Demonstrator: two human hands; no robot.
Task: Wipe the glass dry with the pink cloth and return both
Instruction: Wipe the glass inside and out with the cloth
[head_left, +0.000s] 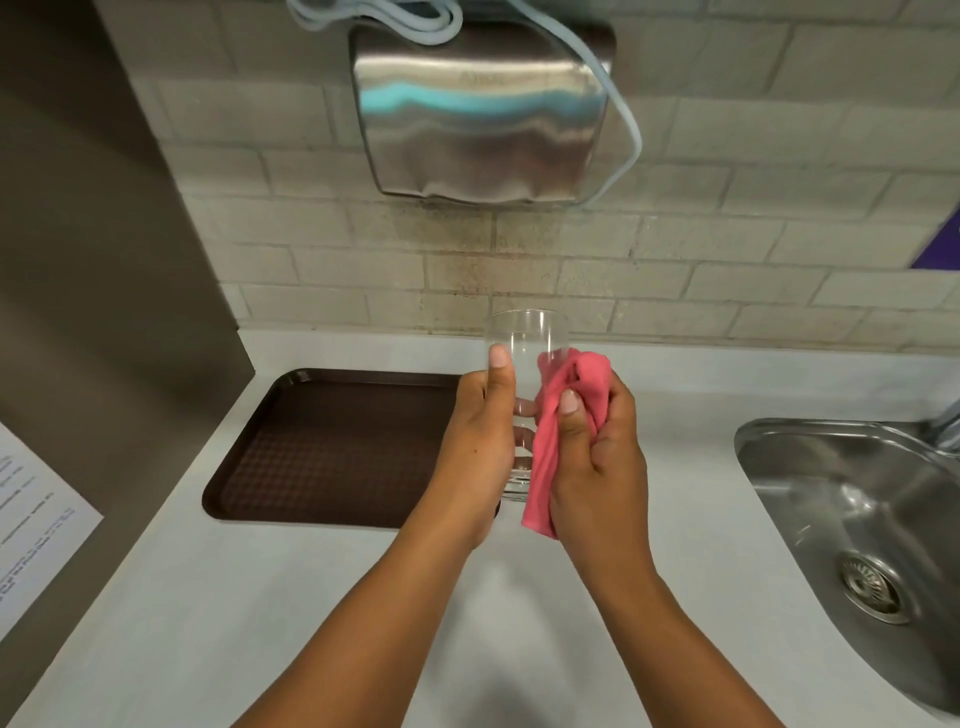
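Note:
A clear drinking glass (523, 340) is held upright above the counter, its rim at the top. My left hand (480, 447) grips it from the left, thumb up along the side and fingers wrapped behind. My right hand (597, 447) is closed on the pink cloth (550, 415) and presses it against the right side of the glass. The cloth hangs down past the base of the glass and hides part of its lower right side.
A brown tray (322, 447) lies on the pale counter (260, 597) to the left. A steel sink (857, 499) is at the right. A metal hand dryer (483, 109) hangs on the tiled wall above. A printed sheet (31, 519) lies at far left.

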